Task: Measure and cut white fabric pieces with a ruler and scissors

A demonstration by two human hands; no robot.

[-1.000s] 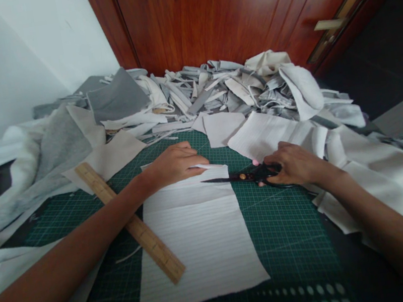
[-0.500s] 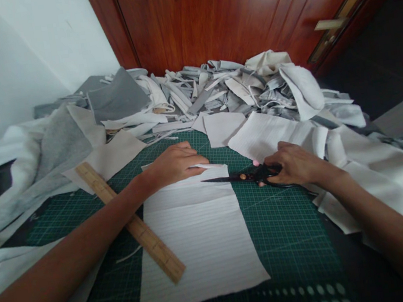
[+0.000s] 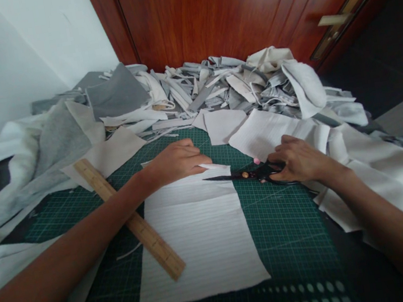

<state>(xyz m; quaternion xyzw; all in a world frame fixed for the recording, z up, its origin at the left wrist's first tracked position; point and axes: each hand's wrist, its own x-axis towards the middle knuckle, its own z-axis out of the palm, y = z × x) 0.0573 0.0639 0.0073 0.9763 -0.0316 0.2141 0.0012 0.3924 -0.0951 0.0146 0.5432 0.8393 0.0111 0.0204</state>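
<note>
A white striped piece of fabric point(image 3: 200, 238) lies on a green cutting mat point(image 3: 286, 229). At its far edge my left hand point(image 3: 178, 162) is closed, pinching a narrow folded strip of the fabric. My right hand point(image 3: 296, 159) grips the handles of black scissors point(image 3: 245, 175). Their blades look closed or nearly so and point left across the fabric's upper right corner, just below the pinched strip. A wooden ruler point(image 3: 146, 236) lies slantwise over the fabric's left side and passes under my left forearm.
Heaped grey and white fabric scraps point(image 3: 210, 86) line the back. More cloth piles up at left point(image 3: 57, 138). White fabric pieces point(image 3: 371, 160) lie beside my right forearm. Behind stand a reddish wooden door point(image 3: 202, 13) and a white wall point(image 3: 33, 34).
The view has shifted slightly. Both hands, the scissors and the fabric keep nearly the same places relative to one another.
</note>
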